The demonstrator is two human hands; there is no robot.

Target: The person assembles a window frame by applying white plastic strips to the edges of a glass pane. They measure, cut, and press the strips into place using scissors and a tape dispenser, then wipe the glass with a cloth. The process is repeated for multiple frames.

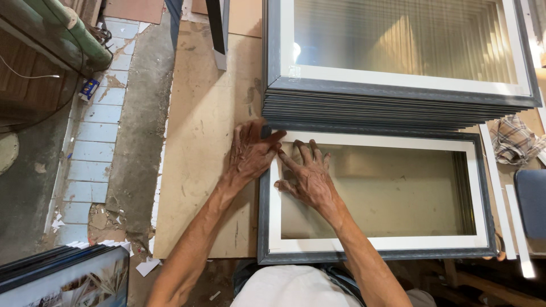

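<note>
Head view is showing both hands at the grey frame point(376, 253), which is lying lengthwise to the right: left hand point(250, 153) is pressing its top-left corner, right hand point(307, 176) is resting flat, fingers spread, on the glass just inside.

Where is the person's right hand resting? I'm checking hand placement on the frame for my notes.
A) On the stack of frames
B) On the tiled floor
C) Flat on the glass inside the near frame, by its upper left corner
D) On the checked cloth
C: the right hand lies flat on the glass pane inside the grey frame, near its upper left corner, while the left hand rests on that corner.
</note>
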